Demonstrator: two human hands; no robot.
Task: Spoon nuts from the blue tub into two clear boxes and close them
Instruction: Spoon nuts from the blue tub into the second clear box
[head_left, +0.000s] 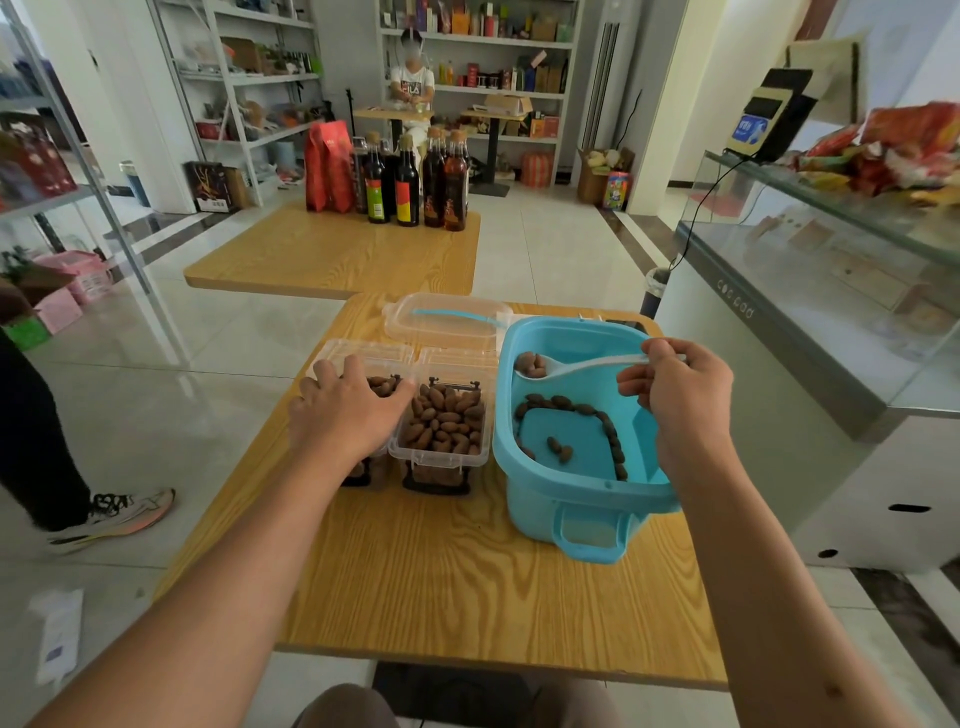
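Overhead, right hand (680, 395) pinching spoon (571, 366), nuts (531, 365) in bowl, above blue tub (582, 499)

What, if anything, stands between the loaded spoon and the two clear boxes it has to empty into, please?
The left hand lies over the left box, covering most of its opening. The right box is open, and between it and the spoon only the blue tub rim stands.

My left hand (349, 410) rests flat over the left clear box (363, 364), fingers spread across its top. Just beside it the right clear box (441, 431) sits open, heaped with nuts (441, 421). My right hand (680, 395) pinches a white spoon (576, 366) (a few nuts in its bowl) above the blue tub (571, 499) on the wooden table (441, 587).
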